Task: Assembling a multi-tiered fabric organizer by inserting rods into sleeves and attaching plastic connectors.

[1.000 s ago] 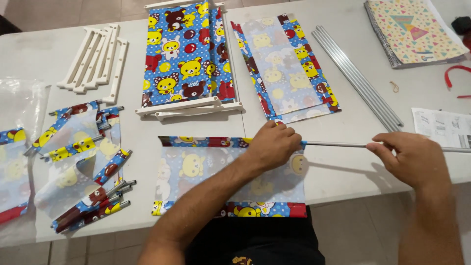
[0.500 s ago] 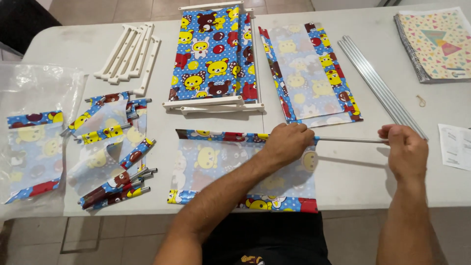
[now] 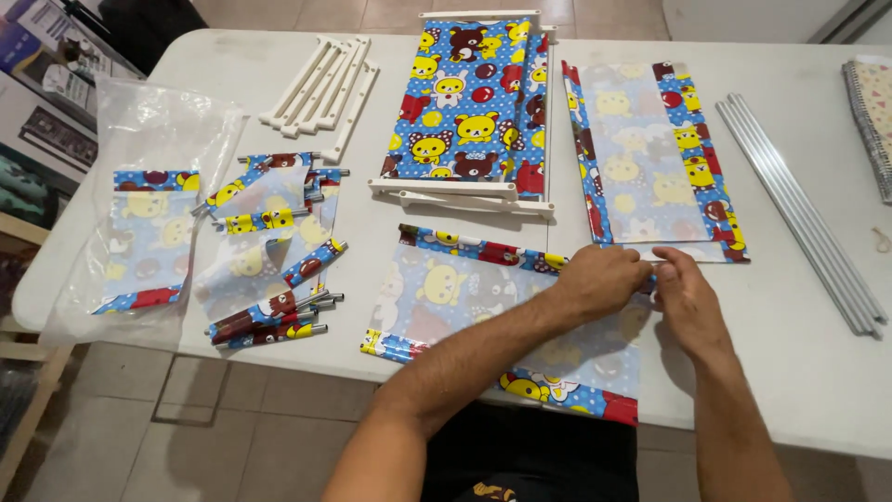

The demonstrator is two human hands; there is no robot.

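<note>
A cartoon-print fabric panel (image 3: pixel 455 293) lies flat at the table's near edge, blue with bears and a pale clear middle. My left hand (image 3: pixel 602 279) is closed on the right end of its top hem. Right beside it, touching, my right hand (image 3: pixel 686 299) pinches the same hem end with its fingertips. No metal rod shows between the hands; the hem and fingers hide it.
A finished shelf tier on white frames (image 3: pixel 469 102) and a second flat panel (image 3: pixel 650 158) lie behind. Loose metal rods (image 3: pixel 804 209) lie at right, a notebook (image 3: pixel 873 102) beyond. White plastic frames (image 3: pixel 321 88), a pile of rodded panels (image 3: pixel 269 251) and a plastic bag (image 3: pixel 139 214) are at left.
My right hand moved left along the bare metal rod until it met the left hand. The rod that stuck out of the hem is no longer visible.
</note>
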